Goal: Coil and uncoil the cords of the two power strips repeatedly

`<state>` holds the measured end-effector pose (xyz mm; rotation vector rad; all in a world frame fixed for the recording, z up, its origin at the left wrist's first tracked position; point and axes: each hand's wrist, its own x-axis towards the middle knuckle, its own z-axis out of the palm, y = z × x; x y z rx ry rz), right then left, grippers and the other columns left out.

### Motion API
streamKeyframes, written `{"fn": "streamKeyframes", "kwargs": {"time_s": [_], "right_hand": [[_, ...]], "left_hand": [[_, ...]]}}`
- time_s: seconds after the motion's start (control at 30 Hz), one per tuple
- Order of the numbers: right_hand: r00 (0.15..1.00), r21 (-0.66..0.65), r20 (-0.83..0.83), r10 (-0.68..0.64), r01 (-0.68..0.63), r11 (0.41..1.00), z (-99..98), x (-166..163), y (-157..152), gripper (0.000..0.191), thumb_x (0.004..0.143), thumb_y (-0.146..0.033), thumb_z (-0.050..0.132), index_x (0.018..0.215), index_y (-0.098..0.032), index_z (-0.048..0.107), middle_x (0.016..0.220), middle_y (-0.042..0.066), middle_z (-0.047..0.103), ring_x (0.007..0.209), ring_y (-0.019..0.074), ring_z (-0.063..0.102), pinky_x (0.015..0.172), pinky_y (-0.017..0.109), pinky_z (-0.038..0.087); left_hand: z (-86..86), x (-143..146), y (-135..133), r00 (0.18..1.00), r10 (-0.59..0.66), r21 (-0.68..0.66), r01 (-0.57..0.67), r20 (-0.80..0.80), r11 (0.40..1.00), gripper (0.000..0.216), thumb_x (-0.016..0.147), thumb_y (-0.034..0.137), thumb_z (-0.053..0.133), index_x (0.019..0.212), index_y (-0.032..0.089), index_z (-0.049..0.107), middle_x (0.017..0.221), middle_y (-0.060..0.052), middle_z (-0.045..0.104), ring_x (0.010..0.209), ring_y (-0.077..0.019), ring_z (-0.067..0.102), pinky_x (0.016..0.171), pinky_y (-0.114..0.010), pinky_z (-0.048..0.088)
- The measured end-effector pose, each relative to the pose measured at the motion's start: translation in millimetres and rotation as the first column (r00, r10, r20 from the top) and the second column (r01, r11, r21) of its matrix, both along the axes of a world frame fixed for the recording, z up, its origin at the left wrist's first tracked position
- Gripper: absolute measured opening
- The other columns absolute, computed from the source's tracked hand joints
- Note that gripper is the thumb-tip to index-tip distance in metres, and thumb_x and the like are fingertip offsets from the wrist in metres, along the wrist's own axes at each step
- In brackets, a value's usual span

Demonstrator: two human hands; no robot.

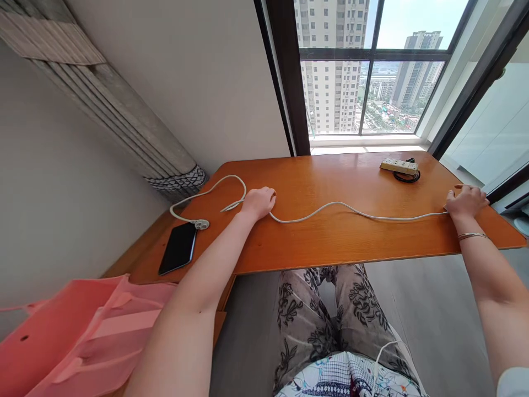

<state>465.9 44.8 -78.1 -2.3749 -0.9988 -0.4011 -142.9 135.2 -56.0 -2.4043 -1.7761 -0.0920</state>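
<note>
A long white cable (339, 203) lies across the orange-brown wooden table (322, 242). My left hand (259, 202) is closed on it near the table's middle left, resting at the tabletop. To the left of that hand, the cable makes a loose loop and runs to a small white and grey piece (201, 224) beside a black phone (178, 247). At the table's right edge my right hand (467, 200) is closed around the cable's far part. The stretch between my hands is slack and wavy. What lies inside my right fingers is hidden.
A power strip (399, 166) with a coiled black cord (407, 176) sits at the back right of the table. A pink bag (103, 336) stands at lower left. Behind the table are a window (372, 94) and a gathered grey curtain (124, 110).
</note>
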Motion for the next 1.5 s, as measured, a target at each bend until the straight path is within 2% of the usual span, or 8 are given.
{"fn": "streamKeyframes", "kwargs": {"time_s": [0.3,0.5,0.77,0.97,1.1,1.23,1.4,1.5], "right_hand": [[0.858,-0.305,-0.024,0.513,-0.495,0.814,-10.7,-73.1,72.0,0.055,0.092,-0.037,0.05,0.14,-0.011,0.053,0.147,0.02,0.05,0.136,0.033,0.044,0.111,0.049,0.036],[0.911,-0.478,-0.168,0.377,-0.41,0.777,-13.6,-77.8,94.7,0.072,0.099,-0.048,0.033,0.157,-0.005,0.025,0.164,0.02,0.024,0.151,0.032,0.021,0.122,0.053,0.018],[0.928,-0.582,0.028,0.372,-0.288,0.761,-6.9,-86.5,97.8,0.054,0.093,-0.04,0.046,0.132,-0.004,0.057,0.141,0.026,0.05,0.14,0.0375,0.036,0.115,0.054,0.023],[0.915,-0.49,-0.105,0.39,-0.388,0.78,6.4,-119.8,84.1,0.04,0.094,-0.029,0.046,0.126,-0.009,0.061,0.13,0.024,0.06,0.122,0.0335,0.054,0.104,0.052,0.034],[0.859,-0.258,-0.196,0.472,-0.51,0.821,14.2,-157.7,71.7,0.034,0.097,-0.032,0.043,0.116,-0.015,0.065,0.115,0.017,0.07,0.11,0.0313,0.062,0.098,0.048,0.04],[0.729,0.013,-0.269,0.63,-0.651,0.759,13.7,-210.2,55.6,0.029,0.095,-0.032,0.047,0.111,-0.019,0.068,0.109,0.011,0.074,0.101,0.0264,0.066,0.09,0.039,0.046],[0.473,0.025,-0.187,0.861,-0.874,0.486,-1.5,-274.8,24.2,0.021,0.091,-0.031,0.056,0.103,-0.024,0.072,0.108,0.008,0.075,0.103,0.0274,0.066,0.095,0.043,0.046],[0.297,0.051,-0.146,0.943,-0.95,0.307,-4.9,-293.5,12.3,0.021,0.091,-0.04,0.058,0.102,-0.029,0.073,0.107,0.007,0.074,0.107,0.0292,0.063,0.101,0.046,0.044]], "left_hand": [[-29.0,83.8,-28.6,0.841,-0.224,-0.068,0.294,0.492,0.953,0.041,0.097,0.042,0.039,0.121,0.017,0.062,0.12,-0.011,0.069,0.108,-0.0242,0.065,0.09,-0.036,0.049],[-43.4,78.8,-39.7,0.793,-0.344,-0.039,0.418,0.503,0.907,0.027,0.093,0.035,0.047,0.092,0.021,0.07,0.109,-0.008,0.07,0.094,-0.0216,0.067,0.081,-0.033,0.049],[-33.8,66.2,-50.8,0.886,-0.415,-0.11,0.443,0.208,0.89,0.025,0.08,0.011,0.051,0.094,0.023,0.068,0.105,-0.004,0.069,0.085,-0.0188,0.067,0.069,-0.028,0.046],[-30.9,81.2,-49.2,0.844,-0.297,-0.055,0.357,0.446,0.932,0.021,0.08,0.014,0.053,0.094,0.02,0.067,0.097,-0.005,0.07,0.078,-0.0176,0.064,0.071,-0.029,0.048],[-25.7,114.7,-40.6,0.599,-0.208,0.013,0.312,0.773,0.95,0.019,0.085,0.023,0.056,0.1,0.017,0.065,0.098,-0.006,0.07,0.075,-0.0152,0.064,0.073,-0.029,0.051],[-26.5,155.0,-27.9,0.273,0.048,-0.155,0.385,0.961,0.91,0.027,0.089,0.035,0.06,0.109,0.016,0.062,0.109,-0.01,0.069,0.08,-0.0153,0.069,0.073,-0.028,0.054],[-39.7,170.7,-19.6,0.003,0.446,-0.381,0.525,0.895,0.761,0.033,0.09,0.044,0.061,0.104,0.014,0.065,0.094,-0.01,0.074,0.073,-0.017,0.069,0.069,-0.029,0.056],[-47.3,162.4,-19.8,-0.129,0.522,-0.387,0.529,0.843,0.755,0.018,0.082,0.026,0.072,0.094,0.014,0.067,0.085,-0.007,0.074,0.07,-0.0152,0.068,0.067,-0.026,0.056]]}}
